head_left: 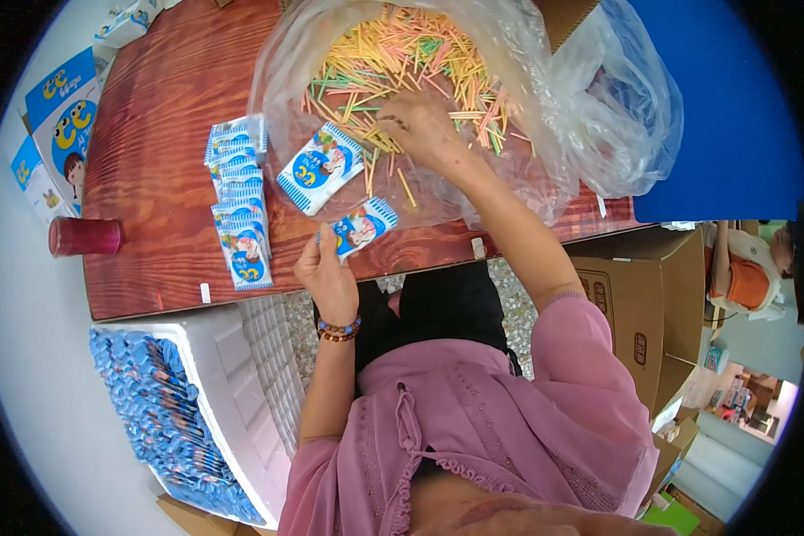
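Glossy sachet (364, 227); thin pastel sticks (402, 62)

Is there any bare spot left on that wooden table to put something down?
Yes: the table is bare on its left part, between the red cup and the row of small packets. The middle and right are crowded by the plastic bag of coloured sticks, where the right hand reaches.

A red cup (84, 237) stands at the left edge of the wooden worktop (156, 116). Below it, a white foam box (241, 357) holds rows of blue packets (165, 415). A brown carton (630, 299) sits right of the worktop, a blue board (732, 107) above it.
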Demonstrator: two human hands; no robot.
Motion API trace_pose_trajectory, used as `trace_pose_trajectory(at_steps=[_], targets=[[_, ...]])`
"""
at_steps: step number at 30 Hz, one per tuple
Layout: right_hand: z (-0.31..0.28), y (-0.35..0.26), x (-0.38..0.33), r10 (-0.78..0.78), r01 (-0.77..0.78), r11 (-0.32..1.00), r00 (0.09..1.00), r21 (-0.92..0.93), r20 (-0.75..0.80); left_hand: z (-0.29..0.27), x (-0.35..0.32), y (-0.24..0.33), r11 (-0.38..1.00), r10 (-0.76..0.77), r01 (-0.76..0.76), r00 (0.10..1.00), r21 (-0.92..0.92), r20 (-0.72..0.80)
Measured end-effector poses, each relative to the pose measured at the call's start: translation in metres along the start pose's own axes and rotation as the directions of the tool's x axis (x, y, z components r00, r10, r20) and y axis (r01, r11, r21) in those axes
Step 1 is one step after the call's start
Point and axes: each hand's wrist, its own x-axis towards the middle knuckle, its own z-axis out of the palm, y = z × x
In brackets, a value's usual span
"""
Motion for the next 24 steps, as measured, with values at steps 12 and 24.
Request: trace_pose_trajectory(at_steps=[12, 24], targets=[[-0.078, 0.078, -0.061, 0.443, -0.443, 0.848, 0.894, -0.29, -0.068, 0.008, 0.0, 0.009, 0.999, -0.05, 0.049, 0.998, -0.021, -0.047], [-0.074, 0.067, -0.058, 0.398, -0.399, 0.902, 0.917, -0.164, -0.04, 0.011, 0.001, 0.009, 0.997, -0.051, 0.049, 0.998, -0.065, -0.032]])
